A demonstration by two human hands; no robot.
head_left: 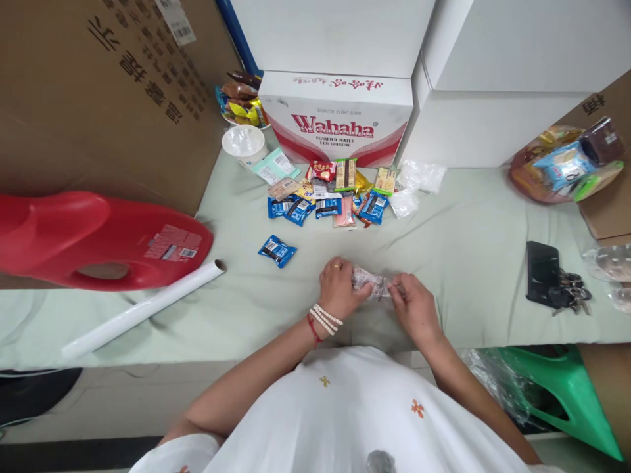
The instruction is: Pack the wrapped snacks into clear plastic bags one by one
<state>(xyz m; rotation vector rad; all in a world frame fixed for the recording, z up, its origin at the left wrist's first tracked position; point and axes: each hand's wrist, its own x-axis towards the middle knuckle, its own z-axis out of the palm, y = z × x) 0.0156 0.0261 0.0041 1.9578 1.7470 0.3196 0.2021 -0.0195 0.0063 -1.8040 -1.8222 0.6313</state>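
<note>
My left hand and my right hand are closed on the two ends of a small clear plastic bag with something pale and speckled in it. They hold it just above the pale green tablecloth, near the front edge. A ring and bead bracelets show on the left hand and wrist. A lone blue snack packet lies to the left of my hands. Farther back sits a heap of snack packets, blue, red and yellow.
A red plastic jug lies at the left with a white paper roll before it. A Wahaha carton, white boxes and a cardboard box stand behind. A black phone and keys lie at the right, near a snack bowl.
</note>
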